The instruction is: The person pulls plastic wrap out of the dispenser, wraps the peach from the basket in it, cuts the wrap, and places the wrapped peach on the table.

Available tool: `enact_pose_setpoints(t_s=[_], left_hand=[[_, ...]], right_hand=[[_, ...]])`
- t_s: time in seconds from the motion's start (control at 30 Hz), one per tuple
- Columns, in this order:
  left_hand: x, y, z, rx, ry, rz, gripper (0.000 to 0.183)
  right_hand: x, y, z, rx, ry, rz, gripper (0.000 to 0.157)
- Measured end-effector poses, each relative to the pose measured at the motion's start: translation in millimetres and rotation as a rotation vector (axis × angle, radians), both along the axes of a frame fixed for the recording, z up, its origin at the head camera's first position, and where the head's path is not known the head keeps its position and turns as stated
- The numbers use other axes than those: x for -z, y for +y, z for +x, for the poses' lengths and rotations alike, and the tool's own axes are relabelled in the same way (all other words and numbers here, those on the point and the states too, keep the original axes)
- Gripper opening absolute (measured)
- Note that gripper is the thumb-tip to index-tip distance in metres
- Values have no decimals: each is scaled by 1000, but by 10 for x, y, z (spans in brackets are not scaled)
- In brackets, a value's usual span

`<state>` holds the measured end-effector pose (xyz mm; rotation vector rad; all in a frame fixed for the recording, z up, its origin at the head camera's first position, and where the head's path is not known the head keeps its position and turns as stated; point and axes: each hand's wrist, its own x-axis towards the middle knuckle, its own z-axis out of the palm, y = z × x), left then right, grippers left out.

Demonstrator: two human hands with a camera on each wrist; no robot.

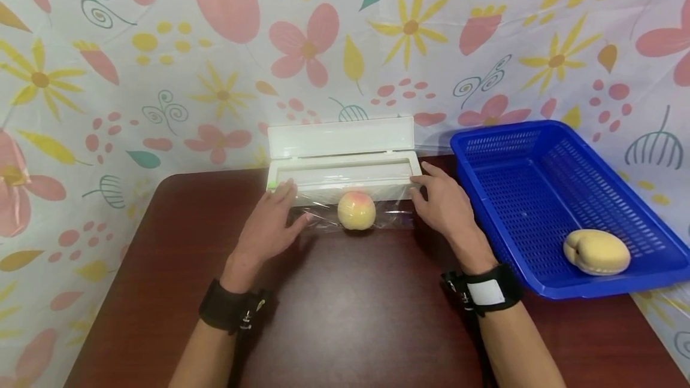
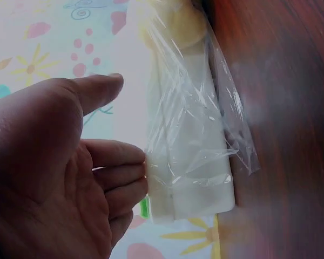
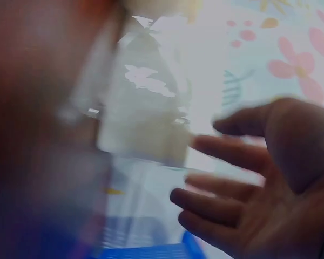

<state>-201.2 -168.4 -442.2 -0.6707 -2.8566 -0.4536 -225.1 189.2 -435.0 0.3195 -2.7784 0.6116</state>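
Note:
A white cling film box stands at the back of the table with its lid up. A sheet of clear film hangs out over its front and onto the tabletop. On that film, before the middle of the box, sits a round yellow-and-pink apple. My left hand has its fingertips at the box's left front corner, fingers nearly straight. At the opposite end, the fingers of my right hand are spread beside the right corner. In the right wrist view the box is blurred.
A blue plastic basket stands on the right, close by my right forearm. Inside it lies a yellow fruit with a crease. The dark red-brown table backs onto a flower-patterned cloth.

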Motion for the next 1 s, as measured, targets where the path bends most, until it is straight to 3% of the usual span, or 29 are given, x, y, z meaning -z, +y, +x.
enact_pose_setpoints(t_s=[0.13,0.27,0.4,0.53,0.63,0.77,1.0], left_hand=[[12,-57,-11,-17,15,51,64],[18,-150,-83,-38,150,158,47],[13,-221,-131,-121,245,273,37],[35,-269,-151,-227,224,321,34],[82,-314,-185,-268,210,331,34],[154,-374,-239,-280,180,338,30],[195,-417,-346,-306,165,317,21]], right_hand=[[112,3,-63,108,62,-103,25],[167,16,-114,146,84,-168,20],[214,7,-171,150,130,-195,19],[284,29,-223,137,162,-227,20],[337,62,-255,105,160,-259,23],[374,96,-272,80,136,-288,25],[357,104,-270,110,126,-276,24]])
